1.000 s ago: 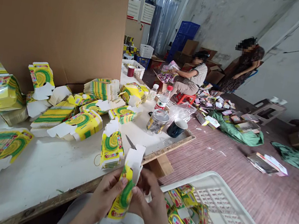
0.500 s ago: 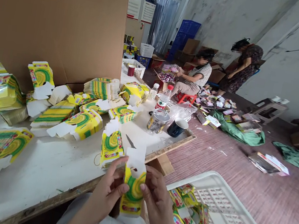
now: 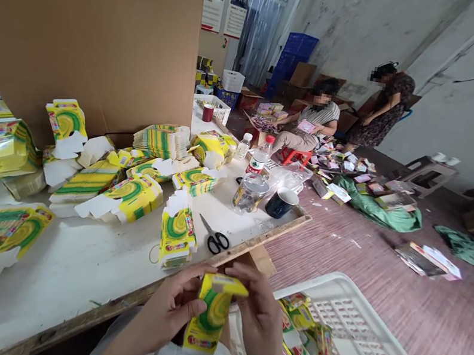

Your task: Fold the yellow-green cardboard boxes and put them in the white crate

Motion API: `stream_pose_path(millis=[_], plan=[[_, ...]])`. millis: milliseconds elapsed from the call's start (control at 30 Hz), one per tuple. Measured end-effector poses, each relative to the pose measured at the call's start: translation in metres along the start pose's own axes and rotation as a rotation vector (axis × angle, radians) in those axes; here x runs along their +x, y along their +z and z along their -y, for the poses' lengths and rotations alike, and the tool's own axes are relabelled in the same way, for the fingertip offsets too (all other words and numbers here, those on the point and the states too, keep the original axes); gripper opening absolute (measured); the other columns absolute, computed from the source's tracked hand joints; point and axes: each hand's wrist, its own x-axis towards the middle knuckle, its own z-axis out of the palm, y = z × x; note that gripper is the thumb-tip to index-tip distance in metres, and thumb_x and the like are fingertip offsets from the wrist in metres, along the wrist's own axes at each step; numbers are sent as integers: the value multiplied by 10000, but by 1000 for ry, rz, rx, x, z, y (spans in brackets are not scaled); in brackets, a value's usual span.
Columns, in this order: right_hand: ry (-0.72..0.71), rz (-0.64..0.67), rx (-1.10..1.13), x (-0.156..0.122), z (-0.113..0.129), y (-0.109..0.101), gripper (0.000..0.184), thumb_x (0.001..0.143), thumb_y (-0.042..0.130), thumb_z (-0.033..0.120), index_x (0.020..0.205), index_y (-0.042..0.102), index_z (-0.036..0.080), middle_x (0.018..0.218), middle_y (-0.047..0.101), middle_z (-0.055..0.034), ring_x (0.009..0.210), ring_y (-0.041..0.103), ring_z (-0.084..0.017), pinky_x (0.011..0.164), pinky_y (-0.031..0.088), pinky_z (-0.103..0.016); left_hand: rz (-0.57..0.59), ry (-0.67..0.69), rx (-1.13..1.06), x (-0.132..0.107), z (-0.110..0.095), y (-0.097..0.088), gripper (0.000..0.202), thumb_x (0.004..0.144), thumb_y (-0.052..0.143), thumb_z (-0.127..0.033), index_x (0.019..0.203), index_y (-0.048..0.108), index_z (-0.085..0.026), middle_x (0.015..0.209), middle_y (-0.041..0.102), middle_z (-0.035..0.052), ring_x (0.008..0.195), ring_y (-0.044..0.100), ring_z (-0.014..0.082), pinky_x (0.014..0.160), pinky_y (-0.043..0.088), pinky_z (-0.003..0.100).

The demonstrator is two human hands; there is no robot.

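Observation:
Upright above my lap is a small yellow and green carton [image 3: 212, 319]. My left hand [image 3: 170, 306] grips its left side, thumb across the front face and fingers behind. My right hand [image 3: 261, 318] is at the upper right corner, its fingers curled around the back by the top flap [image 3: 230, 286], which is bent over and juts to the right. Part of the right fingertips is hidden behind the carton. On the table just beyond lie black-handled scissors [image 3: 216, 239], beside a stack of flat yellow cartons [image 3: 177, 234].
Bundles of flat cartons [image 3: 134, 196] cover the white table [image 3: 81, 266]. A jar [image 3: 250, 195], bottle [image 3: 258, 160] and dark mug [image 3: 282, 203] stand near its corner. To my right, a white crate [image 3: 373, 340] holds filled cartons. Two people work farther back.
The carton's white top flap, upright before, is now folded over, showing its yellow side. My right hand has moved up to the top, and the scissors' handles have come into sight.

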Motion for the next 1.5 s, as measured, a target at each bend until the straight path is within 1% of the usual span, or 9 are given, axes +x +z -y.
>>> stream_pose_path(millis=[100, 233, 367, 667, 967, 1067, 1167, 1267, 1500], plan=[[-4, 101, -50, 1, 4, -5, 340, 990, 529, 456, 1031, 781, 232, 958, 730, -88, 917, 687, -237, 766, 552, -307, -67, 25, 92, 2, 0, -1, 376, 914, 676, -300, 1279, 604, -248, 1197, 765, 93, 1010, 729, 253, 834, 558, 324], [202, 235, -184, 1, 6, -3, 333, 889, 641, 314, 1193, 702, 195, 680, 638, 12, 555, 574, -154, 504, 445, -233, -71, 36, 175, 2, 5, -1, 401, 922, 656, -275, 1319, 598, -252, 1344, 694, 107, 1145, 682, 282, 946, 548, 376], [195, 207, -353, 1, 5, 3, 276, 877, 585, 268, 1122, 686, 190, 613, 557, 46, 511, 523, -142, 512, 416, -235, -56, 34, 179, 1, 7, -1, 457, 946, 623, -306, 1394, 548, -257, 1435, 633, 110, 1272, 609, 287, 1083, 468, 419], [209, 191, -431, -2, 1, 13, 358, 782, 580, 207, 1138, 604, 190, 569, 508, 79, 490, 543, -159, 496, 413, -239, -68, 28, 81, 2, 3, 2, 520, 917, 665, -320, 1411, 530, -234, 1379, 675, 128, 1236, 634, 300, 1041, 496, 432], [261, 160, 28, -3, -4, 3, 275, 920, 625, 452, 1009, 692, 200, 872, 717, -61, 751, 672, -208, 651, 537, -290, -126, -10, 60, 1, 9, 6, 455, 855, 735, -307, 1286, 613, -227, 1146, 789, 106, 937, 755, 266, 803, 595, 351], [244, 40, -80, -5, -7, -15, 296, 896, 640, 498, 909, 700, 209, 765, 673, -44, 673, 618, -202, 594, 497, -291, -194, 135, 318, 3, 9, 3, 387, 910, 664, -308, 1294, 648, -269, 1296, 723, 110, 1140, 701, 298, 981, 559, 426], [172, -105, -491, -4, -10, -46, 266, 852, 671, 494, 886, 732, 238, 780, 651, -56, 687, 588, -225, 610, 470, -322, -450, 330, 736, 10, 10, -15, 462, 916, 652, -290, 1375, 606, -303, 1510, 561, 101, 1440, 448, 340, 1207, 313, 553], [146, -148, -638, -2, -13, -60, 280, 813, 688, 522, 885, 737, 255, 835, 664, -70, 682, 581, -234, 613, 471, -341, -606, 370, 975, 18, 17, -41, 566, 889, 680, -269, 1439, 547, -249, 1562, 496, 136, 1492, 354, 362, 1231, 174, 642], [335, 73, -82, 5, -11, 15, 439, 855, 647, 616, 793, 739, 191, 688, 719, -60, 601, 617, -196, 560, 479, -289, -593, 415, 999, 15, 22, -56, 279, 944, 562, -216, 1109, 781, -265, 1206, 786, 82, 1181, 704, 299, 1057, 543, 491]])
